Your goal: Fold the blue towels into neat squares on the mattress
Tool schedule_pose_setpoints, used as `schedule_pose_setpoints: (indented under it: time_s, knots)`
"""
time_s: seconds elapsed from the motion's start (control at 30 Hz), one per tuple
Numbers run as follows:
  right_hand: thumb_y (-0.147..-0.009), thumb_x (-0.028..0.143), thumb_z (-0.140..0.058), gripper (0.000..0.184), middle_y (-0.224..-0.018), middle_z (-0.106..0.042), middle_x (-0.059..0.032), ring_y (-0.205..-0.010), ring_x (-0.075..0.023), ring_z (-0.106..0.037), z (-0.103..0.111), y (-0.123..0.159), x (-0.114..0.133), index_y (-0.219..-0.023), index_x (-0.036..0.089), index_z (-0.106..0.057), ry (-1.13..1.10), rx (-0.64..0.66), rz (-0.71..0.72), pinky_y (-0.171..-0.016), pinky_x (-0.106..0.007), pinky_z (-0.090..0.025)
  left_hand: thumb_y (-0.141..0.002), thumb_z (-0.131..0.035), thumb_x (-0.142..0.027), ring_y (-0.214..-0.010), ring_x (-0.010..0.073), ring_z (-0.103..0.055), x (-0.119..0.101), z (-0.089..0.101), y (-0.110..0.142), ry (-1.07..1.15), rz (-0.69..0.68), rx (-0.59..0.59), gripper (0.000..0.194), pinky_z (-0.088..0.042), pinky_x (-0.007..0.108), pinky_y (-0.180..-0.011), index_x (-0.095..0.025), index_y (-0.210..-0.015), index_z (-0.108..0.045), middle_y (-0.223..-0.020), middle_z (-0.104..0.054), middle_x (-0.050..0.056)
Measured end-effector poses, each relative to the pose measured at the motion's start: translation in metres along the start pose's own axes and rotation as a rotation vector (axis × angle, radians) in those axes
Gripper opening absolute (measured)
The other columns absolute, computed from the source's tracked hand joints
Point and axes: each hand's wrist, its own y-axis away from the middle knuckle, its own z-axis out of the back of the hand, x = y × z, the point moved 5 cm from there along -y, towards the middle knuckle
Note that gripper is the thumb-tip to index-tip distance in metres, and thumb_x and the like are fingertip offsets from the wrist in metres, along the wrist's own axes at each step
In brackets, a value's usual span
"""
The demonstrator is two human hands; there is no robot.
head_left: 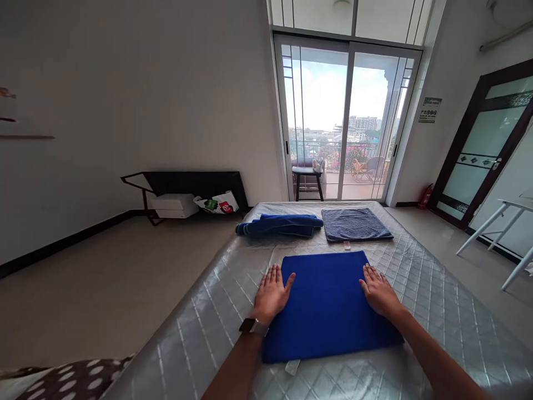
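Observation:
A bright blue towel (328,305), folded into a flat rectangle, lies on the silver quilted mattress (200,333). Along its left edge rests my left hand (272,291), laid flat with the thumb spread onto the fabric; a watch is on that wrist. My right hand (378,289) lies flat at the towel's right edge, fingers stretched out and thumb on the cloth. A small white tag (292,367) sticks out under the near edge. Beyond it are a loosely bunched blue towel (283,225) and a folded grey-blue towel (356,224).
Brown polka-dot cloth (83,380) lies at the lower left. By the left wall are a black frame (195,186), a white box (172,205) and a printed bag (216,204). A dark stool (307,173) stands before the sliding glass door (316,111). White table legs (485,233) stand right.

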Motion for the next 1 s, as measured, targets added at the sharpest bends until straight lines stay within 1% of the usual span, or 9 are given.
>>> schedule_pose_setpoints:
  time_s: [0.13,0.23,0.37,0.5,0.6,0.73,0.83,0.93,1.0]
  knots:
    - [-0.103,0.039,-0.021,0.061,-0.164,-0.021,-0.0109,-0.152,-0.0214,-0.014,0.023,-0.018,0.006,-0.158,0.011,-0.027,0.028,-0.033,0.064,-0.123,-0.043,-0.015,-0.097,-0.009,-0.065,-0.15,0.0303,-0.026,-0.008,0.004,0.001,0.021,-0.027,-0.053,0.09,-0.023,0.048,-0.122,0.002,-0.152,-0.03,-0.159,-0.029,0.022]
    - [-0.103,0.035,-0.022,0.059,-0.163,-0.022,-0.0124,-0.152,-0.0217,-0.015,0.031,-0.039,0.014,-0.157,0.011,-0.028,0.014,-0.045,0.09,-0.122,-0.044,-0.016,-0.098,-0.01,-0.065,-0.149,0.0299,-0.029,-0.011,0.005,0.003,0.056,-0.049,-0.119,0.086,-0.025,0.049,-0.121,-0.003,-0.153,-0.033,-0.159,-0.033,0.02]
    - [-0.103,0.035,-0.02,0.062,-0.163,-0.022,-0.0155,-0.152,-0.0229,-0.017,0.019,-0.059,0.012,-0.155,0.004,-0.028,-0.018,-0.021,0.015,-0.122,-0.042,-0.017,-0.099,-0.014,-0.064,-0.146,0.0298,-0.036,-0.019,0.0,0.008,0.052,-0.107,-0.17,0.081,-0.032,0.048,-0.119,-0.007,-0.151,-0.04,-0.156,-0.04,0.019]
    - [-0.103,0.039,-0.018,0.064,-0.164,-0.021,-0.013,-0.152,-0.0205,-0.014,0.005,-0.063,0.005,-0.157,0.004,-0.024,-0.062,-0.017,-0.021,-0.123,-0.04,-0.015,-0.098,-0.016,-0.066,-0.144,0.03,-0.04,-0.025,-0.005,0.012,0.012,-0.11,-0.156,0.083,-0.036,0.046,-0.117,-0.006,-0.148,-0.045,-0.154,-0.043,0.019]
    - [-0.103,0.04,-0.019,0.065,-0.164,-0.021,-0.0124,-0.152,-0.02,-0.014,0.002,-0.063,0.004,-0.157,0.004,-0.025,-0.07,-0.019,-0.017,-0.123,-0.038,-0.014,-0.097,-0.017,-0.069,-0.144,0.0301,-0.039,-0.023,-0.006,0.014,-0.023,-0.091,-0.126,0.087,-0.035,0.044,-0.117,-0.004,-0.148,-0.044,-0.155,-0.041,0.02]
    - [-0.103,0.039,-0.021,0.064,-0.163,-0.023,-0.0124,-0.152,-0.0203,-0.014,0.002,-0.062,0.005,-0.157,0.006,-0.026,-0.094,-0.051,-0.013,-0.123,-0.038,-0.014,-0.097,-0.021,-0.067,-0.144,0.0306,-0.039,-0.028,-0.001,0.019,-0.039,-0.105,-0.152,0.084,-0.037,0.044,-0.117,-0.004,-0.148,-0.044,-0.154,-0.042,0.02]
    - [-0.102,0.038,-0.022,0.064,-0.163,-0.023,-0.0132,-0.152,-0.0206,-0.015,0.001,-0.062,0.006,-0.157,0.005,-0.026,-0.124,-0.068,-0.014,-0.123,-0.039,-0.013,-0.1,-0.022,-0.062,-0.144,0.0297,-0.04,-0.065,0.004,0.025,-0.024,-0.232,-0.168,0.076,-0.038,0.046,-0.117,-0.008,-0.147,-0.046,-0.153,-0.045,0.017]
    - [-0.102,0.037,-0.022,0.064,-0.163,-0.023,-0.0143,-0.152,-0.0209,-0.015,0.001,-0.062,0.006,-0.156,0.003,-0.025,-0.146,-0.071,-0.019,-0.123,-0.039,-0.013,-0.101,-0.022,-0.06,-0.144,0.0267,-0.039,-0.134,0.008,0.023,0.027,-0.463,-0.168,0.071,-0.036,0.045,-0.119,-0.012,-0.148,-0.045,-0.154,-0.045,0.014]
    - [-0.103,0.036,-0.022,0.063,-0.163,-0.024,-0.0147,-0.152,-0.0206,-0.014,0.001,-0.062,0.006,-0.156,0.003,-0.026,-0.141,-0.065,-0.014,-0.123,-0.038,-0.013,-0.102,-0.02,-0.058,-0.146,0.0255,-0.036,-0.18,0.011,0.014,0.063,-0.541,-0.152,0.071,-0.034,0.044,-0.12,-0.011,-0.15,-0.043,-0.156,-0.042,0.015]
